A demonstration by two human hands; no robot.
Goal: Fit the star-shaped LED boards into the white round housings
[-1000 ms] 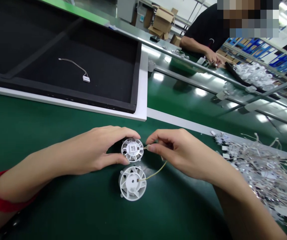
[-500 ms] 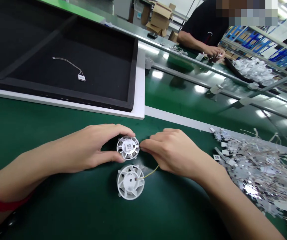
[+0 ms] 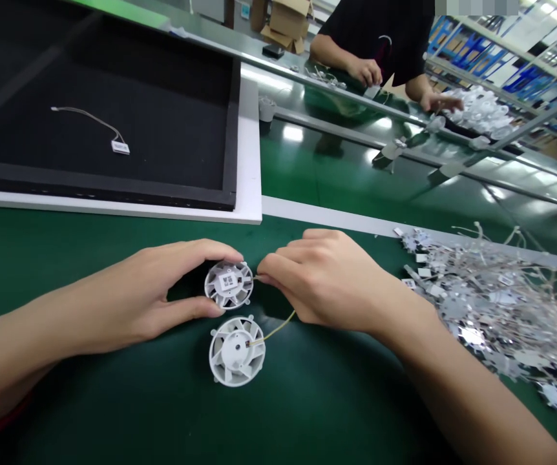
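My left hand (image 3: 162,294) grips a small round white fan housing (image 3: 229,284) by its rim, thumb on the near side and fingers on the far side. A square QR-code label sits on its hub. Close to its right edge, my right hand (image 3: 324,278) is closed in a pinch on a thin wire (image 3: 258,278) that runs out of that housing. Just below lies a second white fan housing (image 3: 236,352) without a label, resting on the green table. Its yellowish wire (image 3: 281,327) leads up under my right hand, where its end is hidden.
On the right lies a tangled heap of flat silvery star-shaped parts with wires (image 3: 492,297). A black-lined tray (image 3: 162,184) at the upper left holds a small labelled piece with a wire (image 3: 120,147). Beyond a metal rail, a co-worker (image 3: 370,39) handles parts beside white pieces (image 3: 484,113).
The view has shifted, so the table things appear further left. Between the labelled housing and my right hand, a short stretch of wire now shows. The co-worker's hands have moved apart.
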